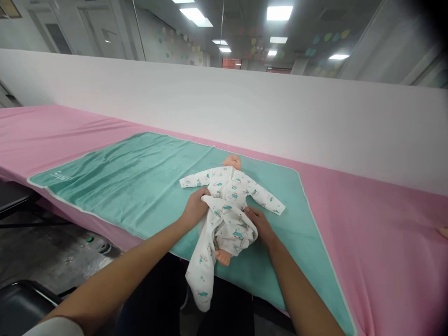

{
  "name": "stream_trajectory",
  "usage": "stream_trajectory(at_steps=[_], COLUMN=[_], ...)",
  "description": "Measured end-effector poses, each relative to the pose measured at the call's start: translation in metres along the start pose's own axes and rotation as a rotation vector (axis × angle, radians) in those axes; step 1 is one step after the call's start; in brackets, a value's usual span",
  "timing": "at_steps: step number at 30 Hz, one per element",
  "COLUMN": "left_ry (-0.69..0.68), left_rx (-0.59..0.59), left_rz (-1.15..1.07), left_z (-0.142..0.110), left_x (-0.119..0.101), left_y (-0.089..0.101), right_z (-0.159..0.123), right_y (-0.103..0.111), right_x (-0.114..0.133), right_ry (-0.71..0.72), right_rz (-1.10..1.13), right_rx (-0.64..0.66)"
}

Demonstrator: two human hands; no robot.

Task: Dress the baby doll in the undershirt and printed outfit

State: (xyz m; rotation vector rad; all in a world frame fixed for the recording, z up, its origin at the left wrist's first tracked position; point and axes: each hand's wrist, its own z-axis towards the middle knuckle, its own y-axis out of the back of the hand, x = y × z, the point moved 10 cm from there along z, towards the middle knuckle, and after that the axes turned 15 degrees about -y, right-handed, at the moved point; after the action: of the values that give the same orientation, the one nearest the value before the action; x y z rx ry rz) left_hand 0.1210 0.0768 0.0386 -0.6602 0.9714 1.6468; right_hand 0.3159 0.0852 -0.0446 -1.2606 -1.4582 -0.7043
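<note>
A baby doll lies on its back on a green towel, its head toward the wall. It wears a white printed top with both sleeves spread out. Printed baby trousers are bunched around its lower body. One trouser leg hangs over the table's front edge, and a bare doll foot shows beside it. My left hand is closed on the cloth at the doll's waist. On the other side, my right hand grips the trousers near the hip, its fingertips partly hidden by the cloth.
A pink sheet covers the table under the towel. Behind it runs a low white wall with glass above. Black chairs stand at the left, and part of a flesh-coloured object shows at the right edge.
</note>
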Motion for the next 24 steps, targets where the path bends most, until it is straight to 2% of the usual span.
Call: stream_trajectory(at_steps=[2,4,5,8,13,16,18,21,24], left_ry=[0.093,0.136,0.130,0.033,-0.162,-0.221,-0.200,-0.111,-0.032], left_rx=[0.041,0.197,0.275,0.436,0.619,0.656,0.668,0.662,0.524], left_rz=[-0.223,-0.305,-0.251,0.096,0.479,0.595,0.553,0.269,-0.033], left_z=[-0.005,-0.010,-0.011,-0.007,0.010,0.023,0.027,0.018,0.007], left_x=[0.003,-0.002,-0.006,-0.012,-0.019,-0.031,-0.041,-0.051,-0.051], left_y=[-0.007,-0.019,-0.021,-0.014,0.000,0.015,0.024,0.022,0.009], right_z=[0.002,0.003,0.003,0.001,-0.003,-0.005,-0.007,-0.010,-0.018], right_y=[0.004,0.008,0.011,0.021,0.018,0.016,0.010,-0.012,-0.040], right_x=[-0.002,-0.002,-0.001,0.005,0.018,0.016,0.013,0.016,0.036], right_ry=[-0.003,-0.001,0.004,0.040,0.105,0.087,0.045,0.000,0.024], right_rz=[-0.003,0.029,0.056,0.135,0.177,0.138,0.027,-0.262,-0.493], right_rx=[-0.048,-0.087,-0.109,-0.171,-0.084,-0.072,-0.048,0.062,0.184])
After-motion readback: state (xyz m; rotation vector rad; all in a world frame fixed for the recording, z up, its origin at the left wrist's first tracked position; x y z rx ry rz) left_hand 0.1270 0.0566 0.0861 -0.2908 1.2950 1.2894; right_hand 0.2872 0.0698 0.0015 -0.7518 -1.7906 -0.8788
